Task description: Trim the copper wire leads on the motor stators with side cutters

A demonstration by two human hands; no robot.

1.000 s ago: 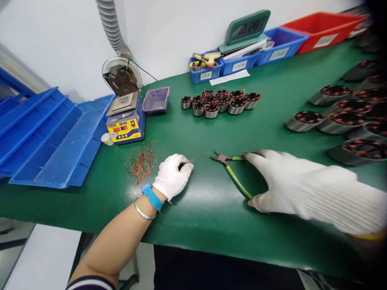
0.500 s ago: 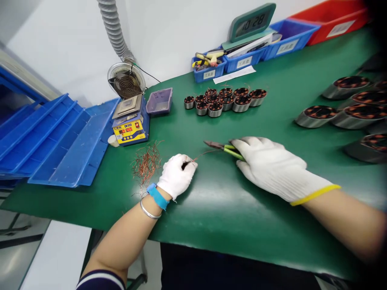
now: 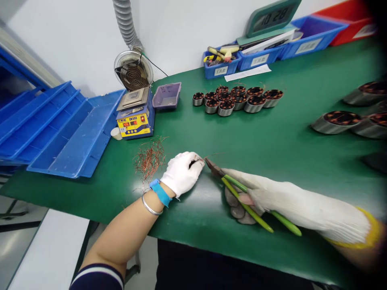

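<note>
Lying across the gloved right hand (image 3: 261, 197), one pair of green-handled pliers (image 3: 250, 209) pointed its dark tip at the left hand, over the near middle of the table (image 3: 187, 217). The right hand was partly closed around the two handles, which stood slightly apart and stuck out past it. The left hand (image 3: 183, 173), gloved too, had thumb and fingertips pinched together on a thin copper wire (image 3: 207, 156); the plier tip was just beside it, and I couldn't tell whether they touched.

One loose heap of copper wire clippings (image 3: 150, 160), too tangled to count, lay left of that hand. Behind it stood a yellow-fronted heater unit (image 3: 136, 125) marked "CM 55", its last character unclear, with two red displays. Next to this sat one purple tray (image 3: 167, 96).

Farther back I counted eleven wound metal rings (image 3: 226, 108) in a cluster; more, larger-looking ones (image 3: 337, 123) ran out of sight at the right. Along the wall stood three blue boxes (image 3: 290, 52), their labels starting "工具", then one red box (image 3: 347, 38) with a label I couldn't read. Above them, a green clock (image 3: 273, 18) showed "10 28".
</note>
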